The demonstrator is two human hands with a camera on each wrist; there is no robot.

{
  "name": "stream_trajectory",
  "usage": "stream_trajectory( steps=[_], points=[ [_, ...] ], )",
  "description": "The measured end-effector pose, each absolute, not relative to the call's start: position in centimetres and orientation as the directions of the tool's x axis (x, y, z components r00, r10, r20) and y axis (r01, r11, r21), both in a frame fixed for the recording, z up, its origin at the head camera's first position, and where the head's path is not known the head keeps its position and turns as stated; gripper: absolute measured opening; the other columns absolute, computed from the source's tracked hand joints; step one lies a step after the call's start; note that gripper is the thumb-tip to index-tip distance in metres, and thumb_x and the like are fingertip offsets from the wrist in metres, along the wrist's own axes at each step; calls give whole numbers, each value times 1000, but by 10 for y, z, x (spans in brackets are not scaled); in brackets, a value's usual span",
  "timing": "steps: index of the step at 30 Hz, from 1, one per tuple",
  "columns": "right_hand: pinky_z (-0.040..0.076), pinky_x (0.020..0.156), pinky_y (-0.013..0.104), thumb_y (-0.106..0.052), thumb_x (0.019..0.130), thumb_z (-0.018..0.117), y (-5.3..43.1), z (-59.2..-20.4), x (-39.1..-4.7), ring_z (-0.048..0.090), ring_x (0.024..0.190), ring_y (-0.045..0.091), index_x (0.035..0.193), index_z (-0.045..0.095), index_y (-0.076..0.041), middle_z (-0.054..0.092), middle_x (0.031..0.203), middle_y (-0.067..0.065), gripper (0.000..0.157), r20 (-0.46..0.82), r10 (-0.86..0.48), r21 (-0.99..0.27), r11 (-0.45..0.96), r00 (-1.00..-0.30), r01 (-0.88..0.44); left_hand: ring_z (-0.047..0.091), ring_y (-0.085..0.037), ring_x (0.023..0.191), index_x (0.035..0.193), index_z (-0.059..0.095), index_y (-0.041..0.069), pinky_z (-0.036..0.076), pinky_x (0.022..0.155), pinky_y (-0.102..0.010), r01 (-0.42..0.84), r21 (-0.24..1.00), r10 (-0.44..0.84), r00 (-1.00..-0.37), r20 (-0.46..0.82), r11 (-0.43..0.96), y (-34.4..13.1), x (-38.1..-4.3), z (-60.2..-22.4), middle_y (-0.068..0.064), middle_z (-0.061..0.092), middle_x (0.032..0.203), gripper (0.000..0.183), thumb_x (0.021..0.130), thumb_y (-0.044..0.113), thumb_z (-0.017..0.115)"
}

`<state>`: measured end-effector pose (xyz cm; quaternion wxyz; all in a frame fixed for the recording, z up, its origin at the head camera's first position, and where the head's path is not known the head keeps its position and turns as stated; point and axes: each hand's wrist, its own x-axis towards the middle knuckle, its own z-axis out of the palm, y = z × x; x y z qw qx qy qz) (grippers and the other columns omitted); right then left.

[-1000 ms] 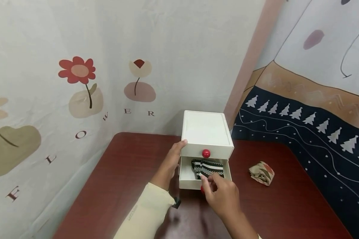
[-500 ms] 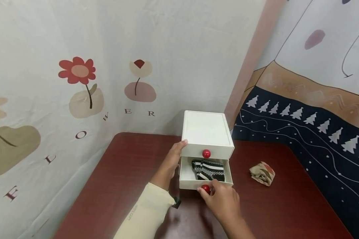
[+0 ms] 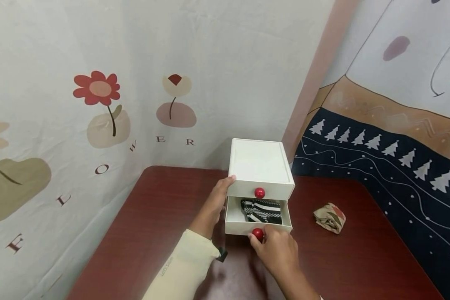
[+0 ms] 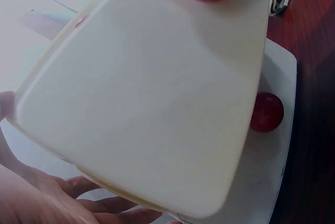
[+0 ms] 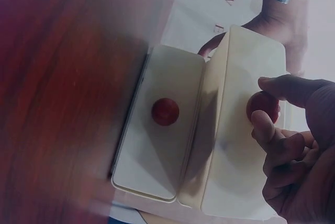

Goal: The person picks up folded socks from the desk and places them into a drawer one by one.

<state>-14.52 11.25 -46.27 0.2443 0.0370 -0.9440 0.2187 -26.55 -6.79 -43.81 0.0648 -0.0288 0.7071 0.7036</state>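
A small white drawer cabinet (image 3: 261,160) stands on the table, its middle drawer (image 3: 232,228) pulled partway out. Inside that drawer lies a folded black-and-white striped cloth (image 3: 264,211). My right hand (image 3: 279,250) pinches the drawer's red knob (image 3: 257,233) between thumb and fingers; the right wrist view shows this grip closely. My left hand (image 3: 214,204) rests along the cabinet's left side, thumb at the upper front corner. In the left wrist view its fingers (image 4: 112,205) lie extended beside the cabinet, partly hidden by the drawer front.
The top drawer has a red knob (image 3: 259,193); a lower drawer front (image 5: 165,166) with another knob (image 5: 165,111) shows in the right wrist view. A folded floral cloth (image 3: 330,218) lies right of the cabinet on the reddish-brown table (image 3: 165,200). Printed fabric hangs behind.
My right hand has come down from the drawer's front rim to its red knob. The drawer has slid slightly inward. My left hand has stayed at the cabinet's side.
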Motion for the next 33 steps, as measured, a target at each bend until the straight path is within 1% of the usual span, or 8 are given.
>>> stream_trajectory(
  steps=[3,7,11,16,20,23,27,33],
  points=[
    [39,46,41,-35,79,96,112,-462,-151,53,52,22,61,50,-23,50,55,-5,51,477,37,-395,901,-878,-177,56,-36,127,158,49,16,43,98,-56,-157,988,43,-987,-157,2,-69,-266,-439,-19,59,146,78,100,68,56],
    [40,46,41,-32,80,95,111,-463,-159,53,51,23,62,50,-21,49,54,-4,50,481,33,-392,902,-876,-181,56,-34,126,157,50,17,42,96,-54,-158,987,39,-987,-158,-13,-69,-265,-439,-18,60,145,76,100,67,57],
    [40,46,41,-31,80,95,111,-465,-166,54,52,23,62,52,-20,50,55,-3,48,493,28,-388,902,-869,-191,58,-35,123,157,48,15,45,92,-49,-156,988,42,-987,-155,-17,-67,-264,-438,-20,59,144,77,100,67,56],
    [41,46,42,-30,81,95,110,-467,-174,57,52,28,62,52,-18,52,54,0,48,512,33,-387,901,-858,-196,60,-35,121,157,47,13,48,90,-46,-154,988,42,-987,-153,-20,-66,-263,-438,-21,60,142,78,101,66,55],
    [42,46,43,-30,82,94,109,-468,-181,57,53,29,63,53,-17,52,54,1,47,520,36,-395,896,-854,-202,62,-33,117,154,49,13,47,88,-44,-152,988,34,-988,-151,-33,-65,-263,-436,-21,63,136,74,102,64,55],
    [42,46,43,-29,82,94,109,-468,-184,56,53,27,63,53,-17,51,54,0,47,521,37,-396,895,-853,-203,62,-33,117,153,49,13,46,88,-44,-162,986,34,-986,-161,-34,-65,-264,-436,-20,64,135,73,102,65,55],
    [42,46,43,-28,81,94,108,-470,-187,56,52,26,64,54,-17,51,53,-1,46,528,41,-400,893,-848,-206,60,-35,121,155,48,13,45,91,-47,-170,985,36,-985,-169,-28,-66,-264,-437,-20,62,137,77,101,66,55],
    [41,46,45,-28,82,93,109,-474,-195,57,52,30,64,53,-16,52,53,1,45,540,51,-407,889,-840,-208,57,-35,126,157,48,14,45,98,-56,-174,984,27,-984,-174,-29,-65,-263,-437,-20,61,139,77,101,67,56]
  ],
)
